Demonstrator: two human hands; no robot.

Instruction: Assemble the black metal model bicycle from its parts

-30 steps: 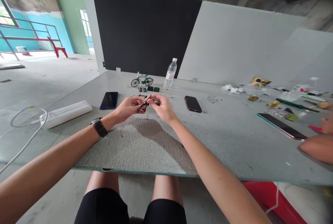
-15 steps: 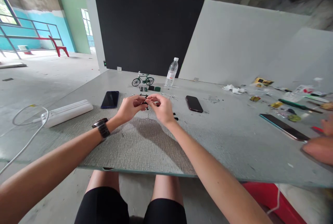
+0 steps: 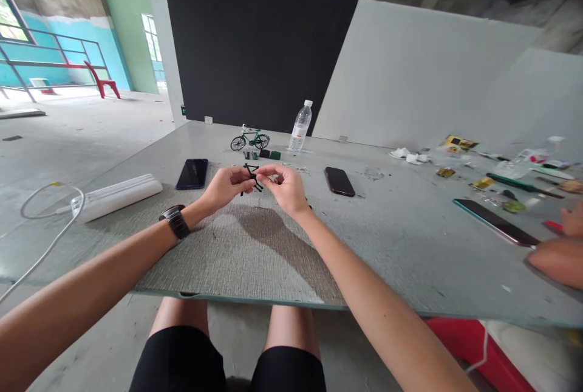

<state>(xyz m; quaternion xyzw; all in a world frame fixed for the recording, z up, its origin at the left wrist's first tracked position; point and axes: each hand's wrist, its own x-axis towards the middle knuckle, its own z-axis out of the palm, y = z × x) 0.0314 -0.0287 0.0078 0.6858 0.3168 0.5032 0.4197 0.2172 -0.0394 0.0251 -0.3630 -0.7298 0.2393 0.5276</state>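
Observation:
Between my two hands, over the middle of the table, is a small dark frame-like part [image 3: 252, 168] with thin bars. My left hand [image 3: 226, 187] pinches it from the left, thumb and fingers together. From the right, the closed fingertips of my right hand [image 3: 286, 186] meet the same part. Whether they hold a smaller piece too is hidden. Behind my hands stands a small green model bicycle [image 3: 250, 139], with dark green blocks [image 3: 270, 154] lying in front of it.
A dark phone [image 3: 192, 174] and a white power strip [image 3: 116, 197] lie left; another phone [image 3: 339, 181] lies right. A water bottle [image 3: 300, 126] stands behind. At far right are a third phone [image 3: 496, 222], scattered packets and a person's arm [image 3: 558, 261].
The dark part has turned and tilted between my fingers, and more of its bars show. My right hand has shifted very slightly.

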